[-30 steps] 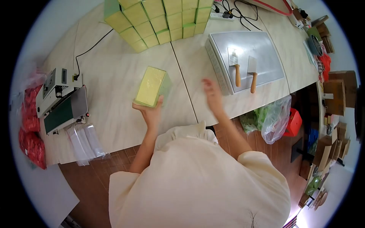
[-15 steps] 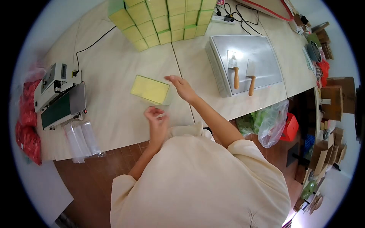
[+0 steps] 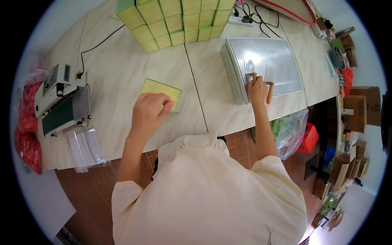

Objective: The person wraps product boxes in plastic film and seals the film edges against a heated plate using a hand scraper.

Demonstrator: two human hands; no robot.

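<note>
A box with a pale yellow top and green edges (image 3: pixel 157 87) lies on the table in front of me. My left hand (image 3: pixel 150 112) is over its near side and hides part of the top. The thumb stands apart from the loosely bent fingers, and nothing shows between them. On the right, my right hand (image 3: pixel 257 89) is closed round the wooden handle of a scraper (image 3: pixel 249 65), whose flat metal blade rests on a silver flat-topped machine (image 3: pixel 283 53). Just right of that hand lies a second scraper (image 3: pixel 270 92) with a wooden handle.
Stacked yellow-green boxes (image 3: pixel 175 22) stand at the back. To the left are a sealing machine (image 3: pixel 67 100), clear plastic bags (image 3: pixel 85 149) and red packages (image 3: pixel 28 139). A power strip (image 3: pixel 241 20) with black cables lies behind the silver machine. A red bin (image 3: pixel 309 138) stands below the table edge.
My right hand has moved from beside the yellow box to the left scraper and closed on its handle. My left hand has risen and moved left, over the box.
</note>
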